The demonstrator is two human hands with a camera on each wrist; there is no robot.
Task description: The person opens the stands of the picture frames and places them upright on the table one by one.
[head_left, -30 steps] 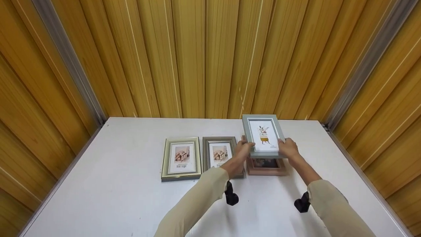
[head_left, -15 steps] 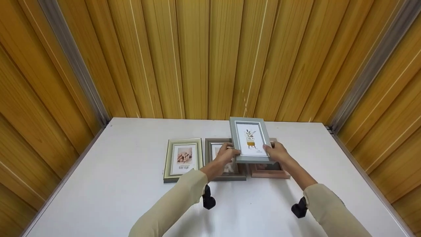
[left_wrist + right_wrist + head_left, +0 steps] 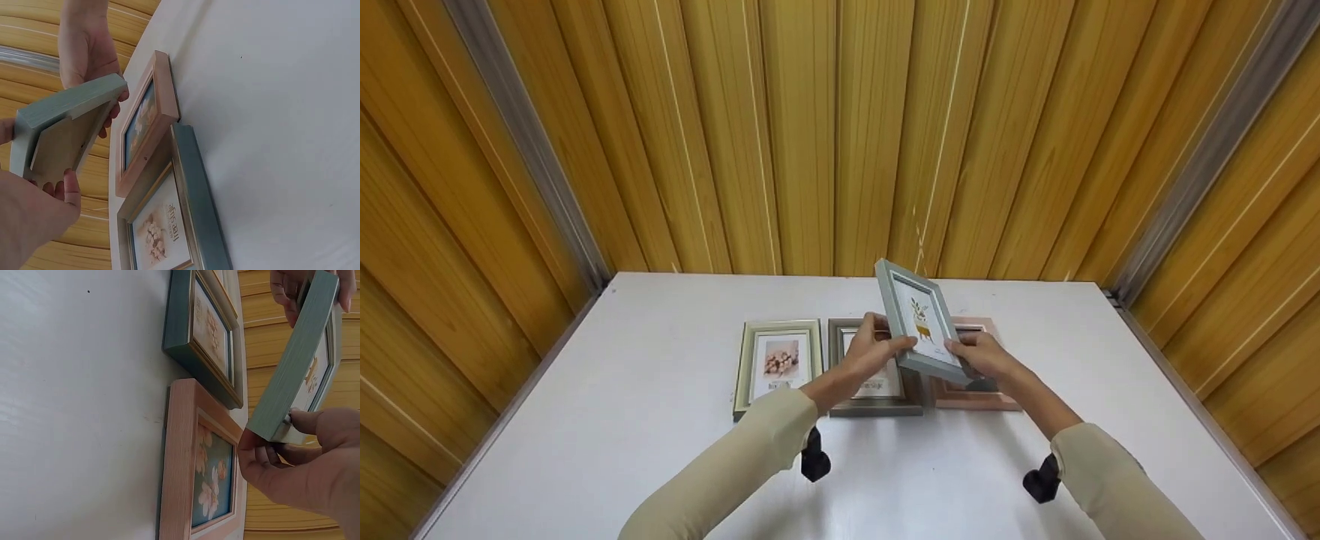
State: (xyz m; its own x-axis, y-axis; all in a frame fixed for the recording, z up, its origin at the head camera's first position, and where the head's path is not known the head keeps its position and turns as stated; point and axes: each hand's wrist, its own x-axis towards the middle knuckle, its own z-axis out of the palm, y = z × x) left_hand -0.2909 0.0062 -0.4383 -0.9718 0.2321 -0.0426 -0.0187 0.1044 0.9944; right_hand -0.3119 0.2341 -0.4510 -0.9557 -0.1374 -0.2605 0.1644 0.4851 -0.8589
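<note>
Grip: your left hand (image 3: 871, 349) and right hand (image 3: 987, 355) are pinching the grey-green frame (image 3: 919, 321) near its lower corners. It is leaning, held above the taupe frame (image 3: 877, 391) and pink frame (image 3: 208, 469) lying on the bench (image 3: 660, 420). You should be pressing evenly, sparing its front.

From here I count one grey-green frame (image 3: 924, 322), one gold frame (image 3: 778, 367), one brown-grey frame (image 3: 877, 388) and one pink frame (image 3: 979, 403), four altogether. I also see two hands (image 3: 871, 349), two sleeves (image 3: 727, 469), two black wrist pieces (image 3: 815, 457) and one bench (image 3: 585, 450).
</note>
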